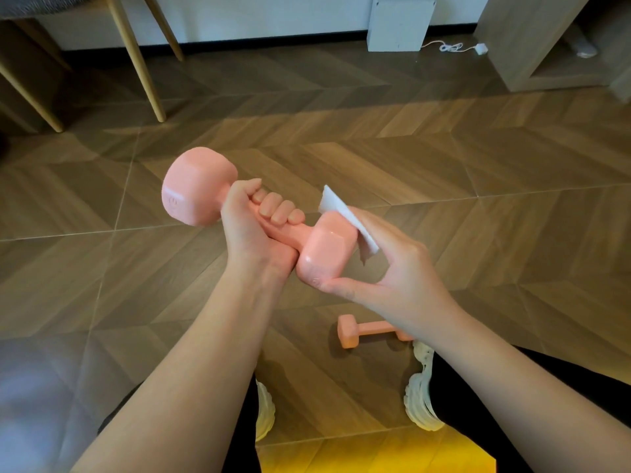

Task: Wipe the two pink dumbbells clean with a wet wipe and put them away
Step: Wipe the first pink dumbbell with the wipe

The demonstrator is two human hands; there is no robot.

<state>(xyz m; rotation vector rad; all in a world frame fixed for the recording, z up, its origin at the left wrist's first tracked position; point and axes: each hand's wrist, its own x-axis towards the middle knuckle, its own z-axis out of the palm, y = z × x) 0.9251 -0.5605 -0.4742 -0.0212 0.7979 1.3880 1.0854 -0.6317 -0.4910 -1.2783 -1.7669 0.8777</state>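
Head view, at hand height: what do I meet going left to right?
Raised end of the pink dumbbell → left hand gripping its handle → wet wipe pressed on its other end → right hand.

Just one view (head-worn, wide-angle): it faces forward and steeply down at the floor (pixel 409 148), close over the person's forearms (pixel 191 353).

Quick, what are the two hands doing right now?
Left hand: gripping the dumbbell by its handle.
Right hand: curled round its other end, holding the wet wipe against it.
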